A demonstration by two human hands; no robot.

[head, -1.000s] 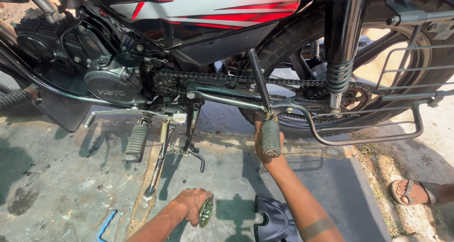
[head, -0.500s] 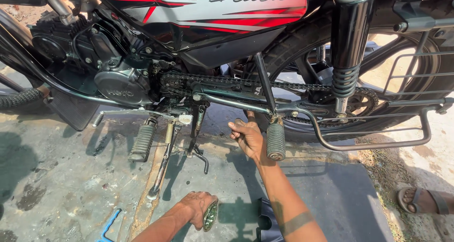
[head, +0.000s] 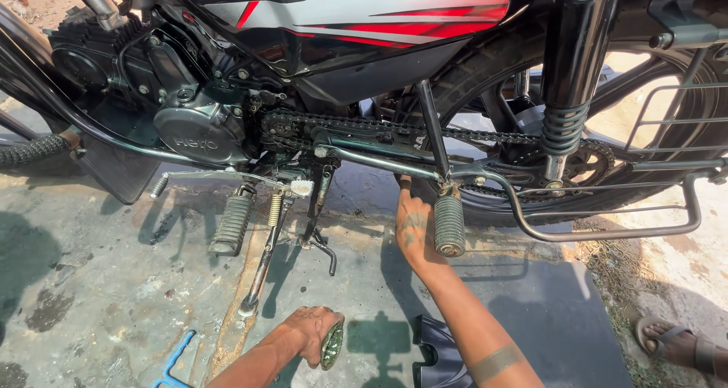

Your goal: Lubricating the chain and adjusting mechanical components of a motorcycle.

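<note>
Right hand (head: 413,225) has slid left off the rear footpeg (head: 449,225) and now reaches up under the swingarm (head: 379,159), fingertips hidden, so its grip can't be told. Left hand (head: 312,333) presses closed around a small greenish part (head: 331,345) on the near ground, mostly covered.

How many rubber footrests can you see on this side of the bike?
2. The front footrest hangs below the engine, left of the side stand. The rear footrest hangs beside the right hand. Any on the far side are hidden.
</note>
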